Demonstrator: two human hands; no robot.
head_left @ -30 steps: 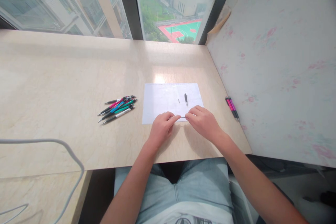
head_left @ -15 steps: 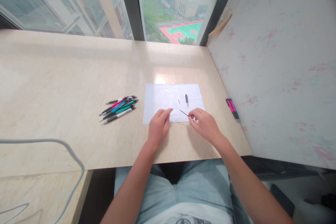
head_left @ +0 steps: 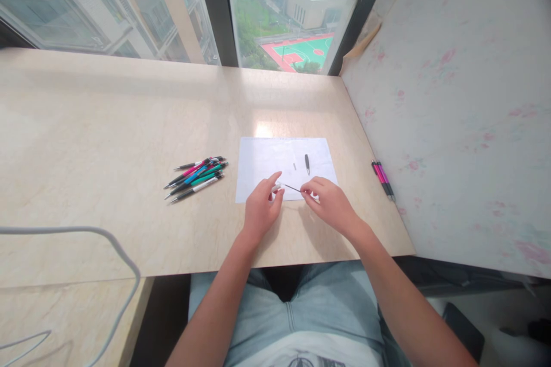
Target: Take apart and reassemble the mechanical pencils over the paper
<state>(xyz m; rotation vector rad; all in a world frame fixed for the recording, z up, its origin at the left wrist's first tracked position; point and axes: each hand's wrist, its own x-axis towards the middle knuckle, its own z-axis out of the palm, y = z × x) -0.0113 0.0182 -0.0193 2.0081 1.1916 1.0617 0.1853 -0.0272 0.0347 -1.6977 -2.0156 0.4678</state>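
Observation:
My left hand (head_left: 260,209) is closed round a small white pen part (head_left: 275,187) at the near edge of a white sheet of paper (head_left: 267,163). My right hand (head_left: 329,200) pinches a thin dark refill (head_left: 291,187), whose tip points at the white part. On the sheet beyond my hands lie a short black pen piece (head_left: 307,163) and a tiny grey bit (head_left: 295,166).
A pile of several coloured pens (head_left: 197,175) lies left of the sheet on the beige table (head_left: 107,126). Two pink and black pens (head_left: 382,179) lie by the right wall panel. A grey cable (head_left: 86,235) loops at the near left. Windows run behind the table.
My hands parted, the right drawing the thin refill out, and have come back together, with the refill's tip now at the white part in my left hand.

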